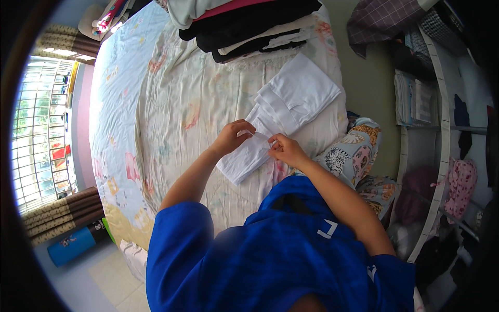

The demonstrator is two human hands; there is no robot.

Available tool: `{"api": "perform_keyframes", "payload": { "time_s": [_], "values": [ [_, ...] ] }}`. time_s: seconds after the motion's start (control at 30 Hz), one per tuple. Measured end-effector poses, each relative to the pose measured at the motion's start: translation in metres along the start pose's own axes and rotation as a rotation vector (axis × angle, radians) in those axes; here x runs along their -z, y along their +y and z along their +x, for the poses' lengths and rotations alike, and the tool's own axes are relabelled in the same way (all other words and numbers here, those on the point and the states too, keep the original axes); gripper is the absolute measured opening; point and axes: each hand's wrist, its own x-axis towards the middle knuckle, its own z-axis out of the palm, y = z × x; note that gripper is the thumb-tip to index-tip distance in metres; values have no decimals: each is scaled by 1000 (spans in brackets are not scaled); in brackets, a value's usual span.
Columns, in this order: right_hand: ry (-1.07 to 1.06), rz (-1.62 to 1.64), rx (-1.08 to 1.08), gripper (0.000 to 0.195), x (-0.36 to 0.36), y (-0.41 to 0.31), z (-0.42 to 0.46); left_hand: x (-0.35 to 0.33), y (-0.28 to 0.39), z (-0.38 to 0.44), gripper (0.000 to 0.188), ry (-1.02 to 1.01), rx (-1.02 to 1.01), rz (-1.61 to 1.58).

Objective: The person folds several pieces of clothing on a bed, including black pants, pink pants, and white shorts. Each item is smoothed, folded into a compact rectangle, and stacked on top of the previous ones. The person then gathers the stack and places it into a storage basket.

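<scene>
A white garment [306, 87] with a wide band across its middle lies spread flat and slantwise on the bed. My left hand [234, 135] pinches a thin white fold of its cloth between thumb and fingers. Close by on the right, the fingertips of my right hand [287, 150] are pinched at the other end of that fold. The fold [260, 135] is raised slightly between both hands. Whether it is a pocket, a hem or a separate layer, I cannot tell.
The bed has a floral sheet [195, 117]. A stack of folded clothes [249, 31] stands at its far end. On the right are a shelving rack [440, 128] with folded fabrics [415, 99] and a hanging checked cloth [380, 23]. A barred window [43, 128] is on the left.
</scene>
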Motion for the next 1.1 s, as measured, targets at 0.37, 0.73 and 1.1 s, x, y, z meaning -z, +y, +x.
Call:
{"api": "perform_keyframes", "payload": {
  "time_s": [0.37,0.73,1.1],
  "values": [
    [-70,6,133,41,3,-5,-2,6,0,5,10,-158,32,-536],
    [2,-72,224,37,5,-28,-19,9,2,6,9,-218,68,-599],
    [-150,-272,36,31,10,-1,-12,5,-8,15,6,-52,253,-610]
  ]
}}
